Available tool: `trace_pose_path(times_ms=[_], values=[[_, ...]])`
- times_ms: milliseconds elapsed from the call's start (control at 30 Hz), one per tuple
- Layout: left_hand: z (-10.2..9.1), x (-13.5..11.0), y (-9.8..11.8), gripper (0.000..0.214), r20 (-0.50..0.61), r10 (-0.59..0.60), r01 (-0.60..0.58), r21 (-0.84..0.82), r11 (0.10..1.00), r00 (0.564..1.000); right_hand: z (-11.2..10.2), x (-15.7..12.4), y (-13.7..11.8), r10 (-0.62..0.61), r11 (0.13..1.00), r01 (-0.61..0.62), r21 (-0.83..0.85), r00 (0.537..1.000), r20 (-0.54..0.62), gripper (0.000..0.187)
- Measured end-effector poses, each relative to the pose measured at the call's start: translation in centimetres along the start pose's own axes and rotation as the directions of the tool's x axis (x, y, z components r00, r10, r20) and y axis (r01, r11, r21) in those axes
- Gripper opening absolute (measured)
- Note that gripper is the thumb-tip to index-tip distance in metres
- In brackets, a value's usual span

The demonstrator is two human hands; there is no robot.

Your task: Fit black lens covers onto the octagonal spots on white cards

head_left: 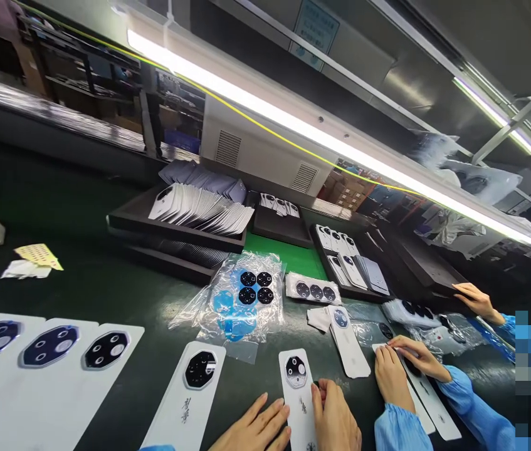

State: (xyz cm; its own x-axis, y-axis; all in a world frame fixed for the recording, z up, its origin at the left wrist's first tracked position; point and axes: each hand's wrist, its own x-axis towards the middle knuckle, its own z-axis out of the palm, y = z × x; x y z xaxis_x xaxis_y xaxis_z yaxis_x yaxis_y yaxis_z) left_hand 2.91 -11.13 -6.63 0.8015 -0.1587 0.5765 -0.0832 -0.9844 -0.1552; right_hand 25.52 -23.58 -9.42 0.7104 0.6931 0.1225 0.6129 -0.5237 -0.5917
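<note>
In the head view a white phone back panel with a dark octagonal camera print lies in front of me. My left hand rests by its left edge, fingers stretched and slightly apart. On the other side my right hand has curled fingers, with thumb and fingertips at the panel's right edge. Left of them lies a bigger-looking white panel of the same design. Beyond the panels sit dark camera discs on clear and blue plastic film. Several white panels lie fanned on the right.
Large panels fill the left front. Black trays of panels stand at the back, with another tray to the right. A co-worker's hands work beside me; another person's hand touches a tray. A yellow sticker sheet lies left.
</note>
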Motion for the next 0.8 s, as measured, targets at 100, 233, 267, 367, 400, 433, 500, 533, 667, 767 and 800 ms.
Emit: trace_pose_path(times_ms=[100,233,267,367,400,433,500,533,667,767,800], values=[[0.0,0.1,0.0,0.019,0.031,0.023,-0.023,0.014,1.0,0.999,0.0,-0.1,0.0,0.029,1.0,-0.028,-0.008,0.999,0.031,0.013],[-0.4,0.0,-0.3,0.02,0.067,0.034,-0.032,-0.023,0.999,0.997,0.0,0.1,-0.8,0.073,0.997,-0.073,-0.003,0.993,0.093,0.004],[-0.6,0.0,-0.4,0.02,0.071,0.034,-0.031,-0.035,0.999,0.997,0.0,0.2,-1.1,0.086,0.996,-0.087,0.0,0.99,0.108,0.006],[-1.0,-0.2,-0.5,0.018,0.066,0.018,-0.014,-0.069,0.998,0.998,-0.2,0.3,-2.2,0.124,0.992,-0.129,0.02,0.981,0.151,0.011],[-1.1,-0.3,-0.5,0.017,0.06,0.01,-0.005,-0.09,0.996,0.998,-0.3,0.3,-2.6,0.134,0.989,-0.142,0.035,0.977,0.166,0.013],[-1.0,-0.4,-0.4,0.017,0.056,-0.006,0.012,-0.112,0.994,0.998,-0.4,0.2,-3.0,0.143,0.986,-0.155,0.055,0.973,0.183,0.014],[-0.8,-0.7,0.0,0.018,0.043,-0.039,0.046,-0.163,0.986,0.998,-0.5,-0.1,-3.9,0.157,0.977,-0.185,0.109,0.961,0.227,0.023],[-0.7,-0.8,0.2,0.019,0.028,-0.063,0.067,-0.189,0.98,0.998,-0.6,-0.3,-4.4,0.163,0.969,-0.203,0.139,0.954,0.253,0.029],[-0.7,-1.6,0.5,0.032,0.04,-0.129,0.135,-0.352,0.926,0.991,-1.1,-1.0,-6.5,0.173,0.93,-0.269,0.25,0.921,0.348,0.051],[-1.5,-2.1,0.1,0.043,0.154,-0.117,0.181,-0.516,0.837,0.981,-1.8,-1.1,-8.1,0.156,0.904,-0.285,0.318,0.914,0.376,0.057],[-1.7,-2.3,0.0,0.046,0.177,-0.129,0.209,-0.574,0.792,0.976,-2.0,-1.1,-8.7,0.146,0.896,-0.286,0.339,0.912,0.384,0.059]])
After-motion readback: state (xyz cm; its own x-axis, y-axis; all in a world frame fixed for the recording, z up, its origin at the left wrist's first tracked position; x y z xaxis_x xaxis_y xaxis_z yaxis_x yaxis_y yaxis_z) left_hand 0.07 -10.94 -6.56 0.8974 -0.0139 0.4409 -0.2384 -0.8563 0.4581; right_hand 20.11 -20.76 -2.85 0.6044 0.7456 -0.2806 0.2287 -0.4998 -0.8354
